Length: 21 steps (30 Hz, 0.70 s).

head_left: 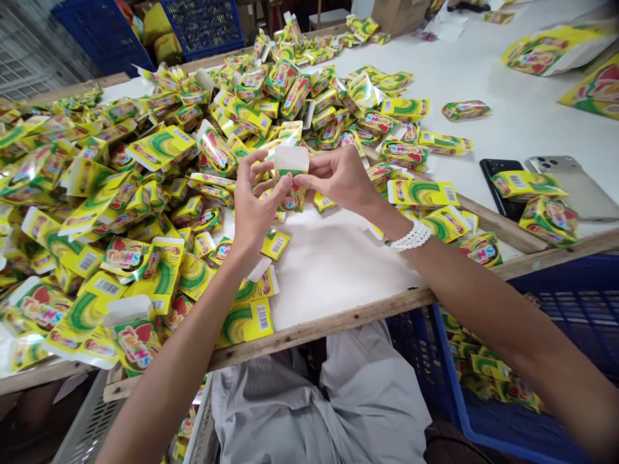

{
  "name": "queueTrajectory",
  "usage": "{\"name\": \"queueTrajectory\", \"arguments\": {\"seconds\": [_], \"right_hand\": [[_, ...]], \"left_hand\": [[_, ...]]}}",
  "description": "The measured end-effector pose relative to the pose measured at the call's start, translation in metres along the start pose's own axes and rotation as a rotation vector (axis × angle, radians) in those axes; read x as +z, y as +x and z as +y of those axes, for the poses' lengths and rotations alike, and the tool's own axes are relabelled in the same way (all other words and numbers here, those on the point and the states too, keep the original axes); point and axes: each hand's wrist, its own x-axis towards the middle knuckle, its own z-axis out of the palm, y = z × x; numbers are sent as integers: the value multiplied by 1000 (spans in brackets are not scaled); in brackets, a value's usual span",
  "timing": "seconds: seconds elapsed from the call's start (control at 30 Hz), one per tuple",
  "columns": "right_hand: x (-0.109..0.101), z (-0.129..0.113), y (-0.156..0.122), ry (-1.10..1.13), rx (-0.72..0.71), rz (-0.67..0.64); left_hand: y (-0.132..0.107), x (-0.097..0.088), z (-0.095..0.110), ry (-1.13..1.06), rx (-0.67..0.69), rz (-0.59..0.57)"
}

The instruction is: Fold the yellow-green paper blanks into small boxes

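Note:
Between my two hands is a small yellow and green printed carton (291,169), its white end flap raised toward me. My left hand (258,196) grips the carton's left side, thumb on its front. From the right, my right hand (341,177) pinches the carton near its lower front with thumb and fingers; a white bead bracelet (411,236) circles that wrist. Right behind and to the left spreads a large heap of like cartons (159,145), some with flaps up. One carton with a raised flap (135,338) rests at the table's front edge, by my left forearm.
The white table (333,264) has a raised wooden edge (338,320). Two phones (570,183) lie at right, with cartons on and beside them. Below right stands a blue crate (464,412) containing cartons; below left, a grey crate (91,412). More blue crates (203,32) stand behind.

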Motion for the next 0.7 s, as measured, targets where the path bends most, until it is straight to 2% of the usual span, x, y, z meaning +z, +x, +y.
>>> {"name": "queueTrajectory", "arguments": {"seconds": [0.17,0.33,0.47,0.63,0.7], "right_hand": [[6,12,4,35,-73,123],[12,23,4,38,-62,127],[7,25,7,7,-42,117],[4,26,10,59,-84,168],[4,28,11,62,-84,147]], "left_hand": [[-2,-1,-8,0,-66,-4],[-4,-1,-13,30,-61,-24],[-6,2,-14,33,-73,-73],[-2,0,-15,53,-72,-50],[0,-2,-16,59,-63,-66]]}}
